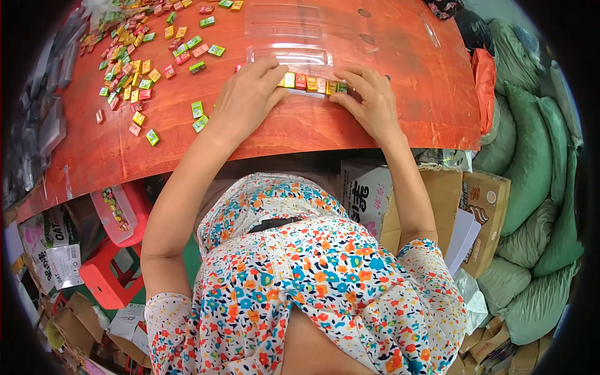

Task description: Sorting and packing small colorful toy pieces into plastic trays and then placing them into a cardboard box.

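A single row of small coloured boxes point(311, 83), in yellow, red, orange and green, runs between my two hands near the table's front. My left hand point(247, 97) closes on the row's left end with thumb and fingers, which hide the boxes there. At the right end, my right hand point(373, 103) pinches the row, its thumb and forefinger about a green box. Just beyond the row lies a clear plastic tray point(289, 57) with a long recess. More clear trays point(284, 28) lie farther back. Whether the row rests on the table or is raised, I cannot tell.
Loose small boxes point(134, 78) are scattered over the left of the red table point(425, 94). Clear plastic pieces point(53, 128) pile up at the far left edge. Below stand a red stool point(112, 275) with a plastic tub point(117, 215), cartons point(484, 219) and green sacks point(528, 150).
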A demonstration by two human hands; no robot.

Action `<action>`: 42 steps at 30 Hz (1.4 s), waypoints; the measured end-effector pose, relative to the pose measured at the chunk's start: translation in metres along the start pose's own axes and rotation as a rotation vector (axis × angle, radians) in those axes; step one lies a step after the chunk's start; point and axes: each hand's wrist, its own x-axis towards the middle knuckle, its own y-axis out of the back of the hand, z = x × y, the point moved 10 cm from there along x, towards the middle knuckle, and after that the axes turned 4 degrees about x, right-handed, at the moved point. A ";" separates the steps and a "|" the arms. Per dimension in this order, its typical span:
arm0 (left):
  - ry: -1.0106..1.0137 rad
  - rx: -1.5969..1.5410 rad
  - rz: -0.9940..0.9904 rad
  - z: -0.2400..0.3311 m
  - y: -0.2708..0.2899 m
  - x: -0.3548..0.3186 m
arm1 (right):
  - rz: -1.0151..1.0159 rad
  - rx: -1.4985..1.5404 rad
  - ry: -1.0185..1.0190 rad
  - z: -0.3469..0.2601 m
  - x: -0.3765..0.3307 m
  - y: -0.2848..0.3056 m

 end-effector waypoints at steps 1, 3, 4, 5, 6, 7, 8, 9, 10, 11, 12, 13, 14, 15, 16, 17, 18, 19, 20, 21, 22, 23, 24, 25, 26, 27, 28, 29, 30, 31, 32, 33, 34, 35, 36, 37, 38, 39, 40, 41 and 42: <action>-0.035 0.095 -0.004 0.007 0.002 -0.002 | 0.038 -0.115 0.051 -0.006 -0.002 0.005; -0.071 0.190 -0.011 0.015 0.001 -0.005 | 0.036 -0.101 0.068 -0.010 -0.004 0.001; -0.136 0.287 -0.020 0.024 -0.004 -0.005 | 0.034 -0.090 0.092 -0.013 -0.003 -0.002; -0.200 0.384 -0.030 0.033 -0.010 -0.006 | 0.036 -0.090 0.092 -0.016 -0.003 -0.006; -0.201 0.384 -0.029 0.036 -0.011 -0.007 | 0.005 -0.099 0.129 -0.023 -0.005 -0.014; -0.197 0.378 -0.101 0.037 -0.020 -0.010 | -0.026 -0.106 0.165 -0.027 -0.008 -0.021; -0.192 0.371 -0.173 0.036 -0.028 -0.013 | -0.125 -0.170 0.189 -0.026 -0.012 -0.034; -0.192 0.371 -0.173 0.036 -0.030 -0.014 | -0.125 -0.170 0.189 -0.026 -0.014 -0.035; -0.180 0.338 -0.196 0.033 -0.033 -0.016 | -0.184 -0.210 0.199 -0.028 -0.016 -0.043; -0.170 0.305 -0.219 0.031 -0.036 -0.018 | -0.244 -0.250 0.209 -0.028 -0.019 -0.050; -0.171 0.305 -0.219 0.031 -0.038 -0.018 | -0.264 -0.281 0.201 -0.024 -0.022 -0.056; -0.171 0.314 -0.223 0.031 -0.040 -0.018 | -0.264 -0.281 0.201 -0.024 -0.022 -0.056; -0.173 0.323 -0.226 0.032 -0.041 -0.018 | -0.263 -0.282 0.206 -0.025 -0.023 -0.055; -0.174 0.324 -0.225 0.033 -0.042 -0.016 | -0.260 -0.283 0.210 -0.025 -0.023 -0.054; -0.159 0.326 -0.250 0.033 -0.044 -0.015 | -0.261 -0.281 0.211 -0.025 -0.023 -0.055; -0.145 0.328 -0.275 0.032 -0.046 -0.014 | -0.258 -0.265 0.203 -0.024 -0.023 -0.056; -0.143 0.329 -0.274 0.030 -0.049 -0.013 | -0.255 -0.249 0.196 -0.023 -0.023 -0.056; -0.147 0.310 -0.249 0.031 -0.050 -0.012 | -0.252 -0.250 0.199 -0.023 -0.024 -0.056; -0.150 0.292 -0.222 0.032 -0.050 -0.013 | -0.254 -0.243 0.196 -0.022 -0.025 -0.056; -0.149 0.295 -0.218 0.032 -0.050 -0.015 | -0.256 -0.235 0.195 -0.021 -0.025 -0.056; -0.139 0.269 -0.202 0.032 -0.048 -0.015 | -0.256 -0.237 0.202 -0.021 -0.024 -0.055; -0.126 0.244 -0.185 0.032 -0.046 -0.016 | -0.280 -0.265 0.213 -0.022 -0.023 -0.058; -0.118 0.249 -0.178 0.032 -0.045 -0.016 | -0.306 -0.292 0.227 -0.022 -0.022 -0.060; -0.102 0.271 -0.230 0.033 -0.047 -0.016 | -0.309 -0.288 0.247 -0.025 -0.022 -0.059; -0.079 0.296 -0.280 0.030 -0.049 -0.015 | -0.345 -0.302 0.209 -0.021 -0.023 -0.058; -0.053 0.309 -0.269 0.031 -0.045 -0.016 | -0.382 -0.316 0.175 -0.016 -0.024 -0.058; -0.086 0.305 -0.200 0.041 -0.037 -0.017 | -0.363 -0.277 0.159 -0.009 -0.027 -0.054; -0.117 0.299 -0.135 0.050 -0.027 -0.023 | -0.370 -0.265 0.184 -0.008 -0.029 -0.048; -0.141 0.284 -0.040 0.055 -0.013 -0.030 | -0.365 -0.368 0.150 0.001 -0.029 -0.041; -0.123 0.293 -0.037 0.054 -0.007 -0.038 | -0.356 -0.475 0.108 0.008 -0.026 -0.036; -0.062 0.309 -0.033 0.047 0.003 -0.048 | -0.361 -0.466 0.125 0.006 -0.021 -0.037; -0.002 0.324 -0.029 0.038 0.013 -0.057 | -0.283 -0.409 0.147 -0.001 -0.013 -0.029; 0.037 0.363 0.009 0.029 0.025 -0.067 | -0.203 -0.353 0.162 -0.008 -0.006 -0.020; 0.044 0.366 0.008 0.020 0.030 -0.076 | -0.206 -0.347 0.167 -0.018 0.003 -0.024; 0.125 0.433 0.027 0.003 0.038 -0.084 | -0.231 -0.264 0.202 -0.037 0.013 -0.036; 0.210 0.501 0.046 -0.012 0.048 -0.094 | -0.259 -0.177 0.242 -0.056 0.024 -0.051; 0.219 0.527 0.082 -0.018 0.055 -0.098 | -0.239 -0.156 0.337 -0.075 0.031 -0.062; 0.226 0.529 0.083 -0.025 0.059 -0.101 | -0.243 -0.152 0.343 -0.082 0.041 -0.074; 0.234 0.477 0.070 -0.032 0.060 -0.102 | -0.222 -0.147 0.372 -0.089 0.051 -0.083; 0.244 0.426 0.057 -0.036 0.060 -0.102 | -0.202 -0.140 0.400 -0.094 0.058 -0.090; 0.224 0.421 0.083 -0.033 0.065 -0.101 | -0.204 -0.139 0.401 -0.094 0.068 -0.094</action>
